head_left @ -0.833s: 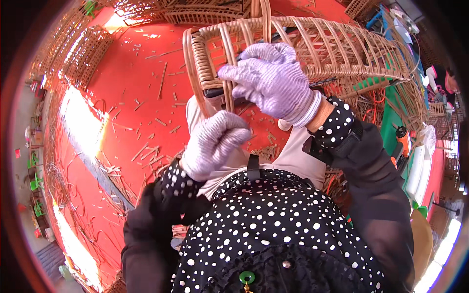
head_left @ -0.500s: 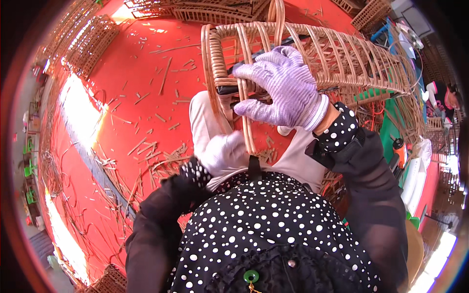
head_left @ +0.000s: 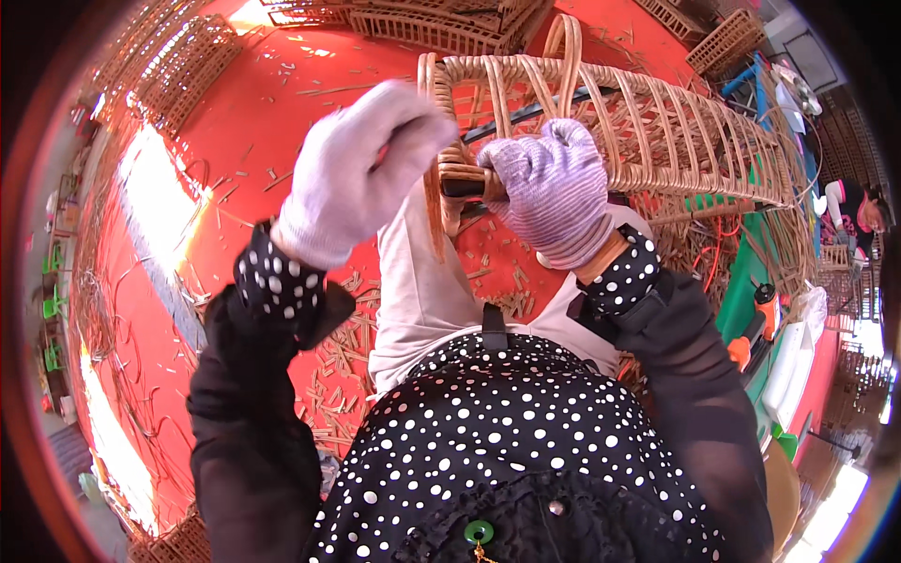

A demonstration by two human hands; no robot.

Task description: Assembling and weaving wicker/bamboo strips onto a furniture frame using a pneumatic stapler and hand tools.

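A long woven rattan frame [head_left: 694,127] stretches from in front of me toward the right, its wrapped end nearest my hands. My right hand [head_left: 556,192], in a pale lilac glove, is closed at the lower rail, pressing a rattan strand [head_left: 494,185] against it. Dark bar shows beside that strand. My left hand [head_left: 343,174], gloved too, is raised at the frame's left end, fingers curled toward the thumb near the corner; blur hides what they hold, if anything. A rattan loop [head_left: 564,47] stands up above the top rail.
Rattan offcuts [head_left: 343,375] litter the red floor [head_left: 253,169]. Woven baskets [head_left: 188,75] stand at the far left and along the back. On the right are a green strip, an orange-and-black tool [head_left: 766,310] and bundled strands. Another person [head_left: 859,211] is at the far right.
My left hand has risen from my lap to the frame's left end. My right hand has closed at the rail, and the strands hanging toward my lap no longer show there.
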